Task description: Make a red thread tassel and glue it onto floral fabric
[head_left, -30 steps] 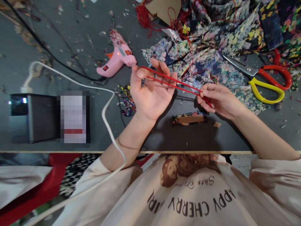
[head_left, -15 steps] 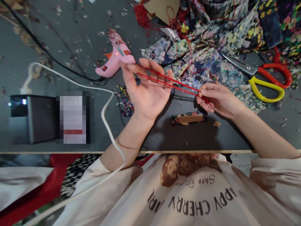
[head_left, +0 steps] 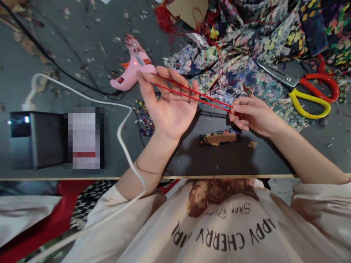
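Note:
A red cord [head_left: 203, 97] stretches in taut strands between my two hands, above the table. My left hand [head_left: 172, 106] is palm up with its fingers partly spread. The cord runs over these fingers to the thumb and index fingertips; exactly how it is looped there I cannot tell. My right hand [head_left: 249, 113] pinches the other end between thumb and fingers. Below the cord lies a small strip [head_left: 219, 138] of brown card edged with floral fabric. Just beyond my left fingertips rests a pink glue gun [head_left: 134, 69], its nozzle end partly hidden by the hand.
Scissors [head_left: 309, 89] with red and yellow handles lie at the right on crumpled floral fabric [head_left: 260, 47]. Tangled red thread [head_left: 164, 18] sits at the back. On the left are a dark box [head_left: 48, 138], a blurred-out item [head_left: 83, 138] and a white cable [head_left: 120, 126] crossing my left forearm.
Both hands stay almost in place, the left shifted very slightly left. The strands between them look straighter and closer together, and the loose end by my right fingers shows less.

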The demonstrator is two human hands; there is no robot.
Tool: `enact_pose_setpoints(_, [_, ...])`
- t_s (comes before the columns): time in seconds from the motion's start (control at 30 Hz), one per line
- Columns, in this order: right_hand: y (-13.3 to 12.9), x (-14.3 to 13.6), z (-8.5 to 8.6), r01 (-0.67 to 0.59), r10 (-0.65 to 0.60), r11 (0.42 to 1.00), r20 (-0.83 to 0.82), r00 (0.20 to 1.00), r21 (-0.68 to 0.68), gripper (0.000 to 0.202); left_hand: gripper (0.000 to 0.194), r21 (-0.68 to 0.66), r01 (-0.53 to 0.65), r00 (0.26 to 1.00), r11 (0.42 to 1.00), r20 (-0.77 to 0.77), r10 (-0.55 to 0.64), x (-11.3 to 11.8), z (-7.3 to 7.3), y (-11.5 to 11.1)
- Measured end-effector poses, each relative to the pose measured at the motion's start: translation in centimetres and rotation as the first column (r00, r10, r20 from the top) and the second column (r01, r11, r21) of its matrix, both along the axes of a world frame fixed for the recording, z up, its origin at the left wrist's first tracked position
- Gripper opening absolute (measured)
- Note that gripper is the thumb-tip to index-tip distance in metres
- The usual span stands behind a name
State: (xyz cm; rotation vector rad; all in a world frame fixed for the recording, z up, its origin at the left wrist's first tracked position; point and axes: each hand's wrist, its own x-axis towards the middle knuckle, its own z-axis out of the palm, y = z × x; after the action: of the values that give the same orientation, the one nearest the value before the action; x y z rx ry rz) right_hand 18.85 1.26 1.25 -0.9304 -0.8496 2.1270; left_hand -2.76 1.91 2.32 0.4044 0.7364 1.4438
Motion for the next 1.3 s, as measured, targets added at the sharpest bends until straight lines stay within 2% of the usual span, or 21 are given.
enact_pose_setpoints(0.07, [0.0, 0.0, 0.0, -0.003, 0.003, 1.0, -0.002, 1.0, 0.001, 0.022, 0.048, -0.025, -0.013, 0.994, 1.0, -0.11, 0.01, -0.1, 0.0, 0.0])
enact_pose_setpoints(0.2, [0.0, 0.0, 0.2, -0.004, 0.004, 1.0, 0.012, 1.0, 0.002, 0.021, 0.043, 0.05, 0.035, 0.99, 0.998, -0.136, -0.028, 0.0, -0.2, -0.1])
enact_pose_setpoints(0.33, [0.1, 0.1, 0.0, -0.008, 0.008, 1.0, 0.011, 1.0, 0.01, 0.02, 0.028, 0.056, 0.033, 0.95, 0.998, -0.312, -0.014, 0.2, -0.4, 0.0])
enact_pose_setpoints(0.4, [0.1, 0.2, -0.1, -0.006, 0.006, 1.0, 0.011, 1.0, 0.015, 0.021, 0.025, 0.075, 0.021, 0.964, 0.997, -0.266, 0.0, 0.0, -0.4, 0.0])
enact_pose_setpoints(0.5, [0.2, 0.4, -0.1, -0.004, 0.003, 1.0, 0.025, 1.0, 0.016, 0.021, 0.035, 0.091, -0.001, 0.996, 0.996, -0.094, 0.009, -0.2, -0.3, 0.1])
enact_pose_setpoints(0.57, [0.2, 0.3, 0.0, -0.006, 0.005, 1.0, 0.03, 1.0, 0.018, 0.021, 0.04, 0.073, -0.006, 0.997, 0.997, -0.073, 0.011, -0.3, -0.1, 0.2])
enact_pose_setpoints(0.7, [0.2, 0.3, 0.1, -0.01, 0.01, 1.0, 0.029, 1.0, 0.017, 0.018, 0.037, -0.003, -0.029, 0.959, 1.0, -0.283, 0.027, -0.2, 0.2, 0.3])
enact_pose_setpoints(0.77, [0.3, 0.4, 0.2, -0.01, 0.009, 1.0, 0.034, 0.999, 0.02, 0.018, 0.031, 0.001, -0.029, 0.943, 1.0, -0.333, 0.027, -0.2, 0.4, 0.3])
enact_pose_setpoints(0.9, [0.4, 0.8, 0.4, -0.027, 0.022, 0.998, 0.089, 0.996, 0.048, 0.018, 0.03, 0.023, 0.013, 0.968, 1.0, -0.251, -0.007, -0.4, 0.4, 0.3])
enact_pose_setpoints(1.1, [0.8, 1.6, 0.9, -0.029, 0.02, 0.998, 0.188, 0.982, 0.049, 0.018, 0.022, -0.022, 0.05, 0.98, 0.998, -0.189, -0.054, -0.6, 0.2, 0.4])
enact_pose_setpoints(1.3, [1.5, 2.4, 1.4, -0.078, 0.066, 0.996, 0.244, 0.968, 0.039, 0.017, 0.043, -0.094, 0.154, 0.987, 0.984, 0.063, -0.149, -0.6, 0.9, 0.4])
